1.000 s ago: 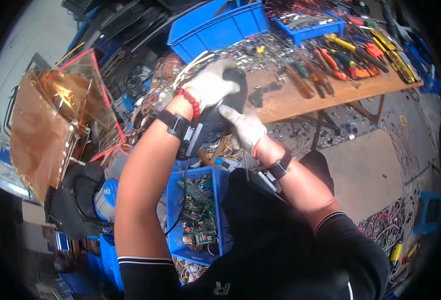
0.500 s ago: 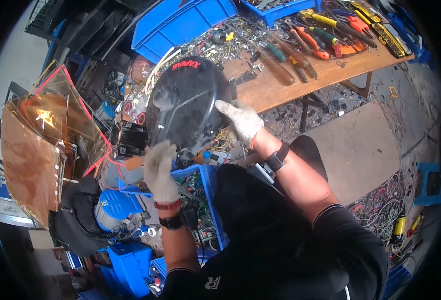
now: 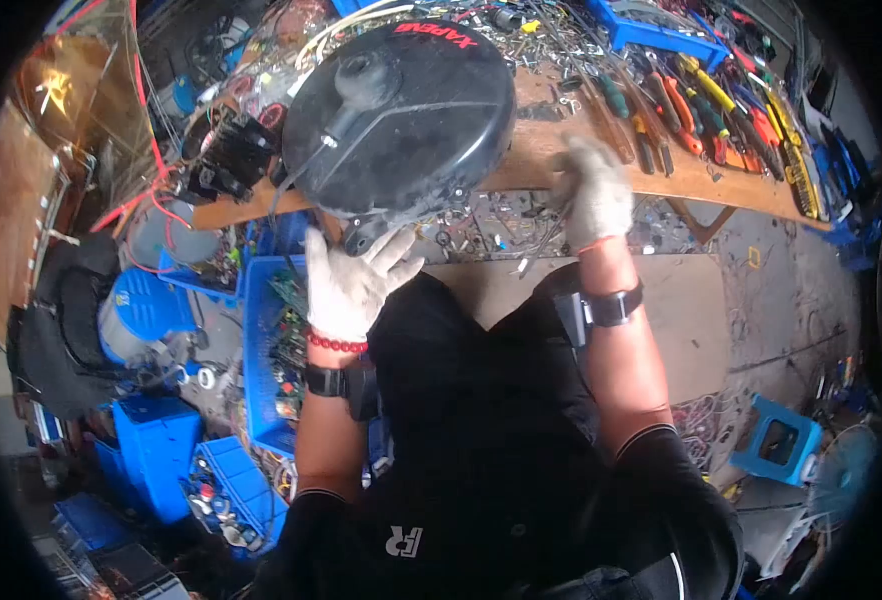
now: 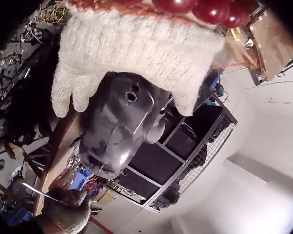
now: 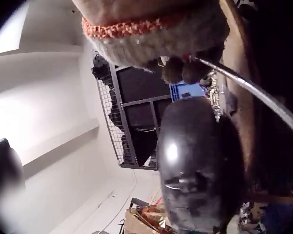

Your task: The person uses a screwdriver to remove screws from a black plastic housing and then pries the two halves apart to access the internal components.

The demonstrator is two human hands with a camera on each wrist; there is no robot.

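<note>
A large black rounded shell (image 3: 411, 120) with red lettering and a raised round boss lies at the bench's near edge. My left hand (image 3: 351, 290), in a white knit glove with a red bead bracelet, is spread palm up just in front of the shell's near rim and holds nothing. To the right of the shell, my gloved right hand (image 3: 599, 195) is raised over the bench edge, blurred, with curled fingers. It grips a slim metal rod (image 5: 259, 92), which sticks out toward the shell; its other end is hidden in the glove.
Screwdrivers and pliers (image 3: 696, 110) lie on the wooden bench (image 3: 531, 170) at right, with metal scraps behind the shell. Below left is a blue crate (image 3: 266, 350) of circuit boards. Amber panels (image 3: 51, 120) lean at far left. A blue stool (image 3: 776, 440) stands lower right.
Both hands held the shell at first; the left let go and swung back, then the right left its side. The left hand now lies open before it. The view has turned too.
</note>
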